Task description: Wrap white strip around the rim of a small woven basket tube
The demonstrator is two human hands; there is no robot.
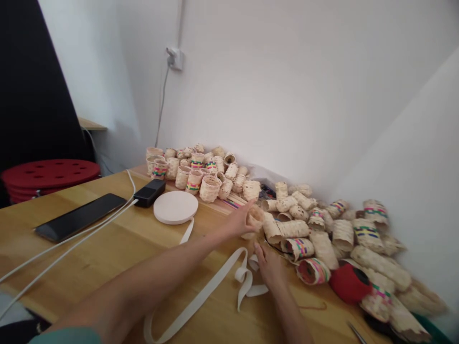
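**Across the bench (79, 270), a woven cup (256, 217) in your left hand (243, 220) and loose ribbon (206, 292) beside it**

Toward the bench's left edge lies a flat black device (81, 217), with white cables (107, 222) running beside it and a small black box (149, 193) just beyond. Next comes the ribbon roll (175, 207), lying flat; its tail slips out of sight behind your left forearm, and loops of ribbon show between your arms, reaching the front edge. Mind that forearm: pressing on the tail would probably jerk the roll, so leave some slack.

Along the far edge, woven containers (210, 188) stand or lie in a cluster. In front of them, right of the bench's middle, your left hand is closed on the woven cup, thumb and fingers at its wall. The weave looks thin, so a light, steady hold should suit it better than a squeeze.

Just to the right and nearer you is your right hand (269, 262), its fingertips beside a short curl of ribbon; you cannot tell here whether they pinch anything. Untwisting the curls before handling them would likely help the strip lie flat.

Toward the right edge spreads a heap of woven pieces (323, 249), close to your right hand, with a red object (349, 284) among them. A pointed metal tool (356, 332) lies by the front right corner; keep your wrist away from its tip.
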